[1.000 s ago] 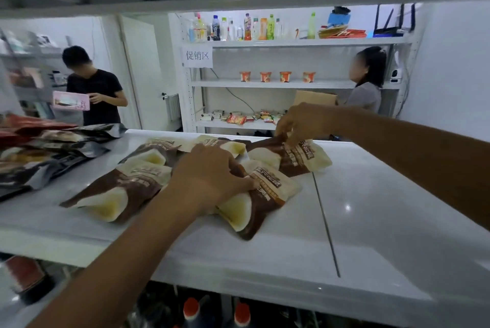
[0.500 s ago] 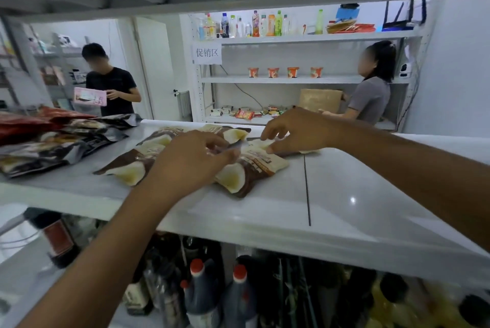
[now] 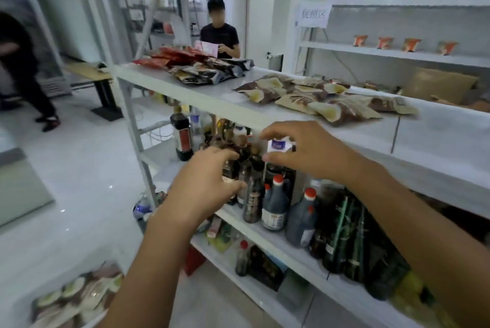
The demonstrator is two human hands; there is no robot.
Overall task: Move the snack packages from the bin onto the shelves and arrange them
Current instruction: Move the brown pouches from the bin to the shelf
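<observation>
While empty, loosely spread fingers (image 3: 216, 153) of left hand (image 3: 202, 187) and right hand (image 3: 307, 150) below two snack piles (image 3: 315, 99).

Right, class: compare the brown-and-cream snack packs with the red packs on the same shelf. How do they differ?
Colour: the brown-and-cream packs are brown with pale patches; the red packs are bright red. Place: the red packs lie at the left end of the white shelf, the brown-and-cream packs further right. Shared: both lie flat and overlapping on that shelf.
</observation>
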